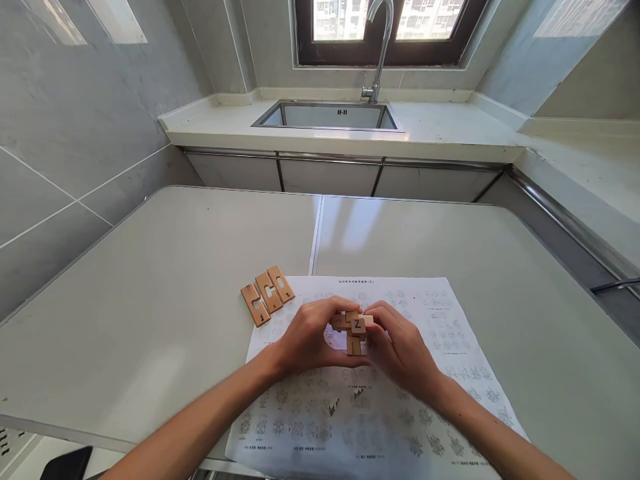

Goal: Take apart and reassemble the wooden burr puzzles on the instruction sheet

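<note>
Between my two hands is a partly joined wooden burr puzzle (357,327), its pieces crossing at the middle and one end marked with a dark character like a Z. My left hand (317,333) grips it from the left, thumb under the lower end and fingers along the top. From the right, my right hand (400,340) pinches a piece at its side, fingers curled. Both hands are over a printed paper sheet (385,427). Three loose notched wooden pieces (269,295) lie side by side at the sheet's upper left corner, their ends marked.
The sheet has rows of small line diagrams and two small torn spots. It lies on a pale table (150,287) with a seam down the middle. Beyond stand a counter with a sink (330,117) and a faucet (381,47). A dark object (67,463) is at the lower left.
</note>
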`<state>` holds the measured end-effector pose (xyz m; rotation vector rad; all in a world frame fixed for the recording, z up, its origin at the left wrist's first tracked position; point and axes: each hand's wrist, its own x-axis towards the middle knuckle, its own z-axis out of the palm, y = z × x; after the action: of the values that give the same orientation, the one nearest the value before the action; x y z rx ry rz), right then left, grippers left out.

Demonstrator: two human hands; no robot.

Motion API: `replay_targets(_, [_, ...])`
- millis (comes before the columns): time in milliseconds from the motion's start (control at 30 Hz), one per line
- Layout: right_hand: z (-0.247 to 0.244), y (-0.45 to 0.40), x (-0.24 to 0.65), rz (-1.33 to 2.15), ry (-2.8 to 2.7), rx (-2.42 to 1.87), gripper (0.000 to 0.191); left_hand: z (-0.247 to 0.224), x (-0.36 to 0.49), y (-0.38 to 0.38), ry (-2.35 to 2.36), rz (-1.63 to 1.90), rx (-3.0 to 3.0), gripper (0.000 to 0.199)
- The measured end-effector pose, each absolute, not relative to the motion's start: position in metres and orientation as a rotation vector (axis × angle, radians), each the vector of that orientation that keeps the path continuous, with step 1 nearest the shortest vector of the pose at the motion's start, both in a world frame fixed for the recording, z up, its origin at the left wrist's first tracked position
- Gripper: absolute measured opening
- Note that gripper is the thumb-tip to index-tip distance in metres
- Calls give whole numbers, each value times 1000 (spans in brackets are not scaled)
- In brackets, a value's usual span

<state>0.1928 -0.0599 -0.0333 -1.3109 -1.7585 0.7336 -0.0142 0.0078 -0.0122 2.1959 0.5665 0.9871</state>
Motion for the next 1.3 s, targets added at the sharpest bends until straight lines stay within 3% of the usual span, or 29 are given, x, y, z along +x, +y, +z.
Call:
replay_targets(533, [-24, -60, 191, 1183, -1579, -1220, 48, -13, -13, 9, 560, 1007, 2231, 69])
replay_targets(1133, [-28, -58, 190, 1008, -1715, -1187, 37, -17, -13, 10, 520, 1088, 2351, 69])
replay_targets(1300, [-34, -58, 189, 929, -1725, -1237, 45, -18, -11, 10, 487, 1114, 2379, 63])
